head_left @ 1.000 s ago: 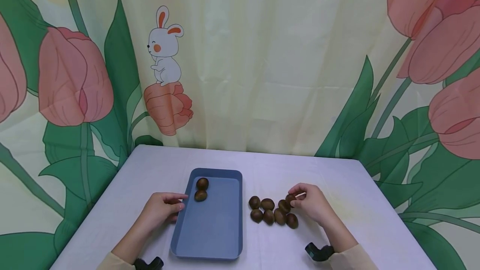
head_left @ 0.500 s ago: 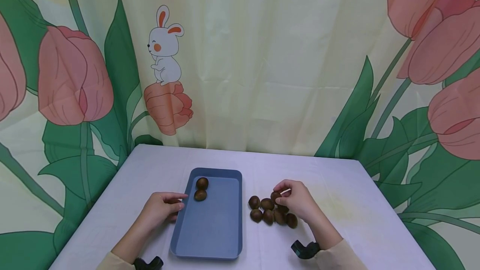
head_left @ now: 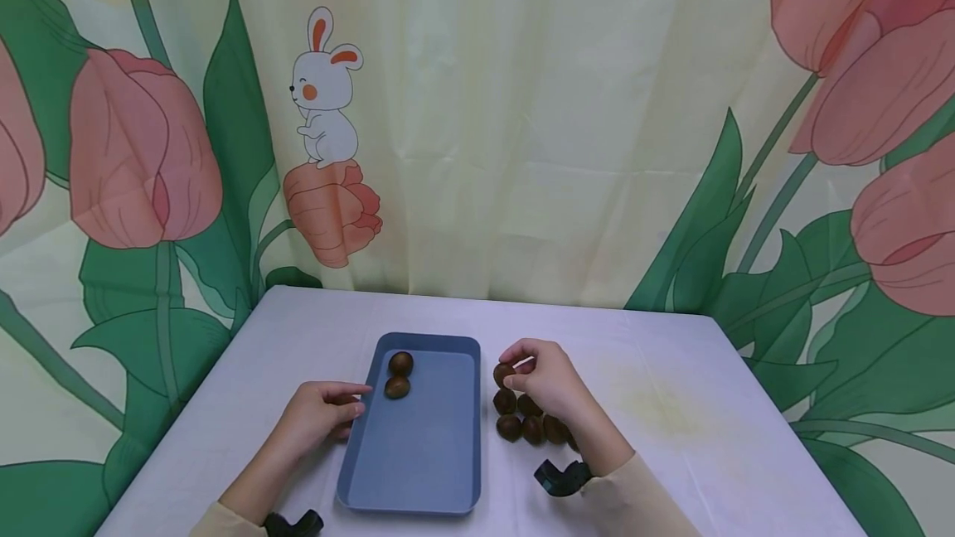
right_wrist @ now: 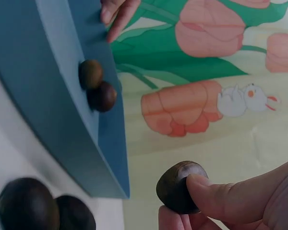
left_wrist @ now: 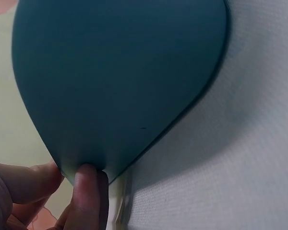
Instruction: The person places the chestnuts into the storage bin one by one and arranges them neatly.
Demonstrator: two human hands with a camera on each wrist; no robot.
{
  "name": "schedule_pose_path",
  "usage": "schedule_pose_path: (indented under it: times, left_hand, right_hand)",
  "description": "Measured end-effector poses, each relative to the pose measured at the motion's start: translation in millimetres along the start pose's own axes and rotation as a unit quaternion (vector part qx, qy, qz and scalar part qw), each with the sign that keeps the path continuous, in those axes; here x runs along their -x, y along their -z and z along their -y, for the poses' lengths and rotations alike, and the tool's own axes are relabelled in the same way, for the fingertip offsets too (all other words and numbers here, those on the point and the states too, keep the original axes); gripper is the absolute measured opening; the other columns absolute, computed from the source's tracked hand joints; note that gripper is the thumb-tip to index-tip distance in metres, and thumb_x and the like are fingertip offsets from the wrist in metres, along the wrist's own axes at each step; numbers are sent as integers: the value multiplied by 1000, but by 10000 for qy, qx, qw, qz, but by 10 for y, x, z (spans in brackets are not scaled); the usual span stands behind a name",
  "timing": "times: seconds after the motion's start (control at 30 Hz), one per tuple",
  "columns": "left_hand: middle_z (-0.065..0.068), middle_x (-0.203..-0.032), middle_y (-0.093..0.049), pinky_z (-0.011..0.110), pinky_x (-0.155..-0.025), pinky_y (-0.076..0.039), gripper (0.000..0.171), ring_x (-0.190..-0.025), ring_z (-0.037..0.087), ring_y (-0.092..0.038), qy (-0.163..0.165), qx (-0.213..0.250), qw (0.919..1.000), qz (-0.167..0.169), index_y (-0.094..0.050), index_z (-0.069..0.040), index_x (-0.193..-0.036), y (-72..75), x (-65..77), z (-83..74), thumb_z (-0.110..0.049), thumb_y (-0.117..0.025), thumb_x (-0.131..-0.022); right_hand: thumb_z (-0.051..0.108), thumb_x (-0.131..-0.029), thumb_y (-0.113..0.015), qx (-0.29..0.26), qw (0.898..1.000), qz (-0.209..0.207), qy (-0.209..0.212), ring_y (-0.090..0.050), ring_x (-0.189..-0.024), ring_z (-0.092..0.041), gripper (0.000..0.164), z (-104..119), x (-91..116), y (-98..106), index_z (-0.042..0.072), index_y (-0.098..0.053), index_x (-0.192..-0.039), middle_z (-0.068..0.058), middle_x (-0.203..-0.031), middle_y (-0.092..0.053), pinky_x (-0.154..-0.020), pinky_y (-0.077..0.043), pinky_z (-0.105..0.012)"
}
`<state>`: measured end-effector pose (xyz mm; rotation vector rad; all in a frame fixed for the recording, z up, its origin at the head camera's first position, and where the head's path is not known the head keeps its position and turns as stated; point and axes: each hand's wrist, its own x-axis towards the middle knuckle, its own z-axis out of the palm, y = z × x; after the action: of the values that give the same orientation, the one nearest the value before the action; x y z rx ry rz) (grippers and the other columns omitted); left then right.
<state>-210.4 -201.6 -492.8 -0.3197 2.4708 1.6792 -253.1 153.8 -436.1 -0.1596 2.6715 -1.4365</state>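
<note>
Head view, right side: the right hand has its fingers pinched on one brown nut, right at the fingertips; more nuts sit on the bench, near and under that hand.
Head view, left side: the left hand holds the edge of the blue tray; two shiny nuts lie in it, past those fingertips.
Left wrist view: fingers touch the tray's edge.
Right wrist view: the pinched nut pokes out past the thumb.
</note>
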Motion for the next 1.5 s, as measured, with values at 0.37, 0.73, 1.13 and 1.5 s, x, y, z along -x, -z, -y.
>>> schedule_pose_path:
  times: [0.37, 0.73, 1.13, 1.5]
  left_hand:
    - [10, -103, -78, 31, -66, -63, 30, -79, 16, -69, -20, -18, 10000, 12, -81, -3, -123, 1, 17, -14, -2, -81, -93]
    - [10, -105, -79, 30, -67, -64, 29, -81, 16, -70, 31, -15, 10000, -6, -81, -3, -123, -9, 25, -16, -1, -80, -94]
    - [15, -109, -80, 32, -67, -64, 30, -80, 16, -71, 0, -47, 10000, -42, -80, -3, -124, -13, 23, -46, -2, -80, -94]
    - [14, -109, -80, 32, -68, -65, 29, -80, 15, -72, 25, -39, 10000, -29, -80, -3, -123, -11, 31, -55, -1, -79, -94]
  right_hand:
    - [-2, -89, -82, -203, 9983, 393, 392, -66, -89, -22, 22, 173, -85, -238, 11, -80, -107, -7, -105, -75, -73, -57, -32]
    - [-1, -88, -82, -253, 9927, 890, 776, -68, -90, -18, 22, 336, -151, -529, 15, -83, -103, -5, -107, -76, -76, -57, -34]
    - [-1, -88, -84, -69, 9846, 1451, 973, -70, -80, -13, 19, 466, -226, -892, 15, -85, -99, -1, -96, -78, -72, -57, -31]
    - [-4, -82, -87, 342, 9821, 1619, 904, -64, -71, -9, 21, 446, -246, -1174, 16, -83, -89, 3, -81, -76, -64, -52, -25]
